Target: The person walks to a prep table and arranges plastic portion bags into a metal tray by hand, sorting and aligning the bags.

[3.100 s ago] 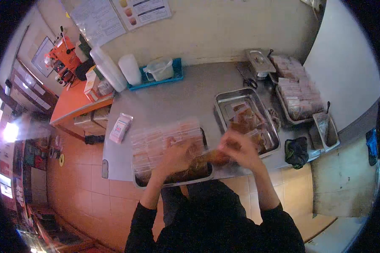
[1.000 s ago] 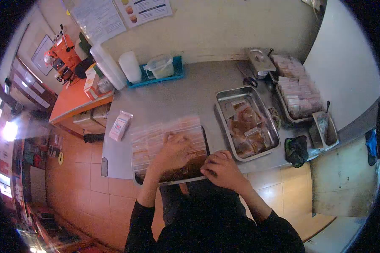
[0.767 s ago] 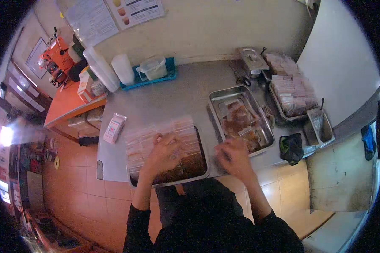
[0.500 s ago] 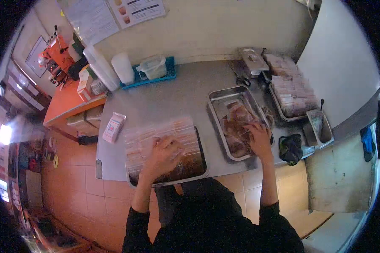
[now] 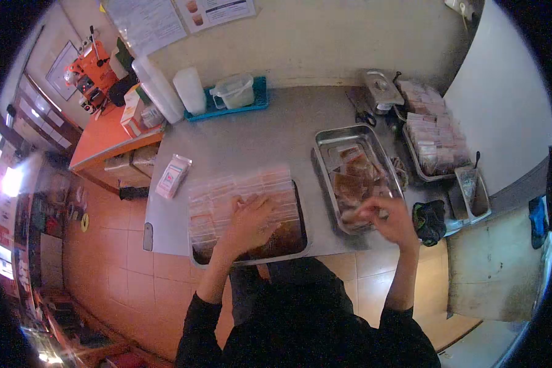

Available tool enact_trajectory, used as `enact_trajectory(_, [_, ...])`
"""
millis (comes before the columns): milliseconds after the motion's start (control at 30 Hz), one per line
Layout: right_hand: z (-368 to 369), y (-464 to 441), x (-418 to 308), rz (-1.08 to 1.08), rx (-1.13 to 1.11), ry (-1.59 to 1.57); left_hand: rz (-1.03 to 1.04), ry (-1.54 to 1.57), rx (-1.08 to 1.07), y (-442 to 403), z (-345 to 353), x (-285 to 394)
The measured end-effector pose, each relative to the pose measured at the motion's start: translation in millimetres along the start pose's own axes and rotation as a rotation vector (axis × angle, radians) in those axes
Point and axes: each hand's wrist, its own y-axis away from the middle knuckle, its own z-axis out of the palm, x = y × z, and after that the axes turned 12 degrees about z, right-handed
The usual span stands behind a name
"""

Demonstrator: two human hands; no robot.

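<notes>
My left hand (image 5: pixel 251 222) is over a metal tray (image 5: pixel 302 228) piled with rows of clear plastic packets (image 5: pixel 227 191) with brownish contents. Its fingers are curled together just above the packets; whatever they pinch is hidden. At the near right side of a second metal tray (image 5: pixel 322 161) is my right hand (image 5: pixel 391 219), thumb and fingers brought together in a pinch and slightly blurred. I cannot make out what is between them. Several brown flat packets (image 5: pixel 357 172) lie loosely inside that second tray.
Another tray of upright packets (image 5: pixel 438 144) stands at the right, beside a lidded steel container (image 5: pixel 382 92), scissors (image 5: pixel 365 116), a narrow metal bin (image 5: pixel 472 190) and a dark cloth bundle (image 5: pixel 429 222). A white-pink package (image 5: pixel 173 176) lies left. Behind is a blue tray (image 5: pixel 260 98) with plastic containers.
My right hand has drawn back from the brown packets to the tray's near right edge, its fingers closing into a pinch. My left hand stays over the packet rows. The view has shifted slightly.
</notes>
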Motion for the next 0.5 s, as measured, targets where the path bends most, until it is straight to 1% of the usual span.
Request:
enact_trajectory(67, [13,8,-22,-0.023,-0.318,-0.289,-0.033,0.01,-0.026,-4,-3,2])
enact_trajectory(133, [33,7,-37,-0.224,-0.442,-0.233,-0.066,0.018,-0.052,-4,-3,3])
enact_trajectory(267, [103,5,-37,-0.303,-0.439,-0.198,-0.03,-0.015,-0.073,-5,-3,4])
enact_trajectory(333, [132,5,-31,-0.202,-0.281,-0.082,-0.016,-0.047,-0.079,-6,-5,5])
enact_trajectory(367, [139,2,-29,-0.202,-0.278,-0.082,-0.025,-0.03,-0.057,-7,-4,4])
enact_trajectory(433, [148,-1,-25,-0.297,-0.105,0.029,-0.026,-0.009,-0.036,-8,-2,4])
enact_trajectory(500, [156,-1,-23,-0.269,-0.049,0.018,-0.1,0.038,-0.106,-9,-2,3])
